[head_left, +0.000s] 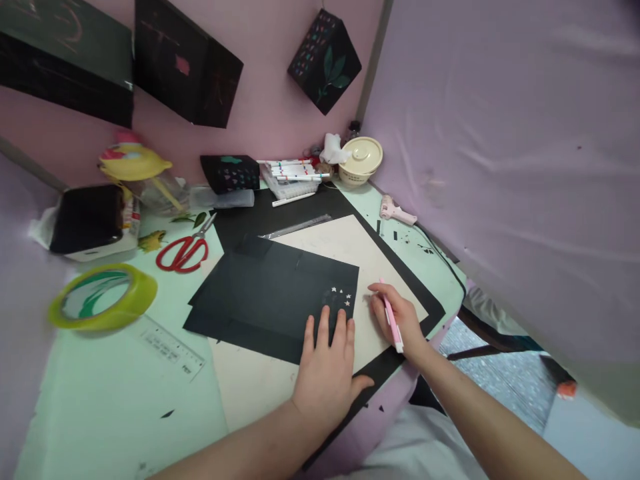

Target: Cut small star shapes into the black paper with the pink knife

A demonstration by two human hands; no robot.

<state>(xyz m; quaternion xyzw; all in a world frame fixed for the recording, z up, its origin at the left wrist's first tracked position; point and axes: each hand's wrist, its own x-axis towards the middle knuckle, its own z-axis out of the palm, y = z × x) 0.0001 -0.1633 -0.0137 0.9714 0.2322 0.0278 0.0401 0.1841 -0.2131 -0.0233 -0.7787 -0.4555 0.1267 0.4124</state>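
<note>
My left hand (327,367) lies flat with its fingers spread on a sheet of black paper (270,287). Small star-shaped cutouts (348,296) show in the black paper just beyond my fingertips, pale against the dark. To the right, my right hand (400,317) is closed around a pink pen-shaped tool (393,327), perhaps a craft knife; its tip is too small to make out. That hand hovers over or rests on the cream board (345,233) beside the black sheet's right edge.
Red-handled scissors (184,255), a roll of yellow-green tape (103,297) and a clear ruler (173,347) lie on the left. White markers (295,170) and a lidded cream bowl (361,160) stand at the back. A pink glue gun (397,211) with a cord lies at right.
</note>
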